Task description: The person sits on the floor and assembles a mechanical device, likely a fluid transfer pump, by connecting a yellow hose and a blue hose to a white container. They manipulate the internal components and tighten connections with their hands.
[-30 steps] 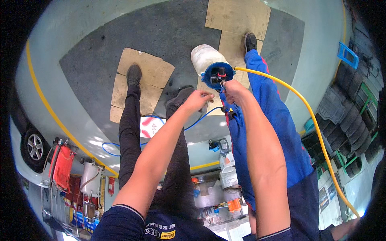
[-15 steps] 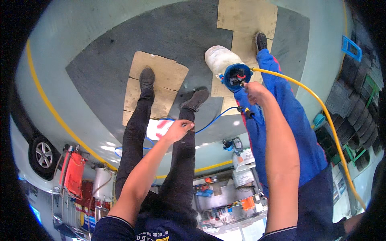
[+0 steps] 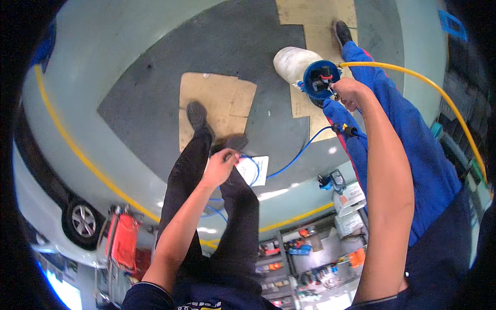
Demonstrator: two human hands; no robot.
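My right hand (image 3: 349, 94) is closed at the edge of a blue collar (image 3: 308, 78) on a white tank (image 3: 294, 60). Its fingertips pinch a small metal fitting there, partly hidden by the fingers. Inside the collar sit black parts with a red piece (image 3: 326, 77). A yellow hose (image 3: 408, 70) runs from the collar toward the right. My left hand (image 3: 220, 166) hangs over my legs, thumb and fingers pressed together; whether they hold something small cannot be seen. Just right of it, a blue hose (image 3: 299, 156) loops over a white printed sheet (image 3: 262, 171).
A co-worker's blue trousers (image 3: 408, 139) stand close on my right. Cardboard sheets (image 3: 219, 101) lie on the grey floor. A car wheel (image 3: 83, 220) and a red cart (image 3: 124, 241) are at the left. Behind me is a shelf with tools (image 3: 323, 258); a blue frame (image 3: 452, 26) lies far right.
The view has shifted, so the tank appears farther right and higher. My left hand has moved left, and my left leg's neighbouring foot has stepped back. The right hand stays at the collar.
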